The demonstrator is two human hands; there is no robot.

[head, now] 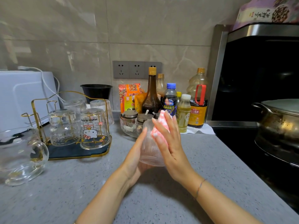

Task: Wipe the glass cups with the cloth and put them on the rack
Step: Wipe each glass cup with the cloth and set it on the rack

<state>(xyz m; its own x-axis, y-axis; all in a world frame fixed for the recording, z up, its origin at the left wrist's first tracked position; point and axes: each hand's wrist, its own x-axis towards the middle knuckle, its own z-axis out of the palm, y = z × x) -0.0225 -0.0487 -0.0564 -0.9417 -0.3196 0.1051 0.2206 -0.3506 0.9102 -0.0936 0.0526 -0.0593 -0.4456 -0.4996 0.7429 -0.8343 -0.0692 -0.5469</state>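
Observation:
I hold a ribbed glass cup [150, 147] above the grey counter, tilted with its mouth away from me. My left hand [135, 156] grips it from the left and under its base. My right hand [168, 141] presses a pink-and-white cloth [162, 120] flat against the cup's right side with straight fingers; the cloth's end sticks up past the fingertips. To the left stands the gold wire rack [40, 110] on its dark blue tray, with several glass cups upside down on it, one with a cartoon cat print [93, 128].
A clear glass jug [21, 156] lies on its side at the counter's left edge. Behind the hands are a glass bowl of spice jars [129, 126] and several sauce bottles [152, 97]. A stove with a metal pot [281, 125] is at the right, a white appliance [24, 94] at the left.

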